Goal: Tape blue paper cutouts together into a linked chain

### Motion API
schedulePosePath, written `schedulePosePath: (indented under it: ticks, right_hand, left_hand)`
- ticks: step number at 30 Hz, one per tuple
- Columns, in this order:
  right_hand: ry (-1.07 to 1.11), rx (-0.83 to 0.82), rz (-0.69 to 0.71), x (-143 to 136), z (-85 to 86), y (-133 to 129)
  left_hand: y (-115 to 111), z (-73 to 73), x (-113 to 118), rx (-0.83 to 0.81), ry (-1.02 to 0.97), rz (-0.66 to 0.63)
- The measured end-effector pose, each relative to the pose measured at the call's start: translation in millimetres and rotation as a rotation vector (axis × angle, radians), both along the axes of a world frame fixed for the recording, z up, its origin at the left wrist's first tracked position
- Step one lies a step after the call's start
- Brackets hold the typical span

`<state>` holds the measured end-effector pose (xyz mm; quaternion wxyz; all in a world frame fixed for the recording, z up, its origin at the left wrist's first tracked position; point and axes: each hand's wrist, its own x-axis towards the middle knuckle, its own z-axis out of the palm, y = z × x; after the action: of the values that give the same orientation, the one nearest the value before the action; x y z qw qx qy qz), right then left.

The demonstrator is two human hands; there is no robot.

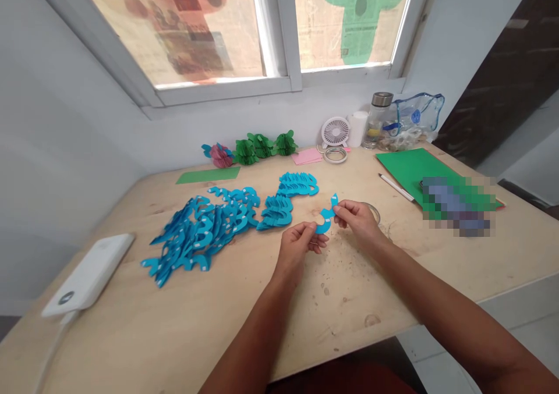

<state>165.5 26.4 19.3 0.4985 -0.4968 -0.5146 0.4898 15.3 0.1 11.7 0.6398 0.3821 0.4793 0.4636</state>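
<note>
A curved blue paper piece (324,227) with small white patches is held between both hands above the wooden table. My left hand (301,240) pinches its lower left end. On the other side, my right hand (350,215) grips the piece near its upper right part, and a pointed tip sticks up past the fingers. A large loose pile of similar blue pieces (205,231) lies to the left. Two neater blue stacks, one nearer (276,212) and one farther back (299,183), sit just beyond my left hand. Part of a tape roll (374,212) shows behind my right hand.
A white power bank (91,274) with a cable lies at the left. Green paper figures (262,145), a green strip (208,176), pink paper (306,156), a small fan (335,132) and a bottle (378,120) line the back. A pen (396,187) and green sheets (410,170) are at right.
</note>
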Motion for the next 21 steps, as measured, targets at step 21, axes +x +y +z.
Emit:
schedulePosePath:
  ticks: [21]
  right_hand:
    - [-0.150, 0.131, -0.103, 8, 9.4, -6]
  left_hand:
    - [15, 23.9, -199, 0.026, 0.735, 0.740]
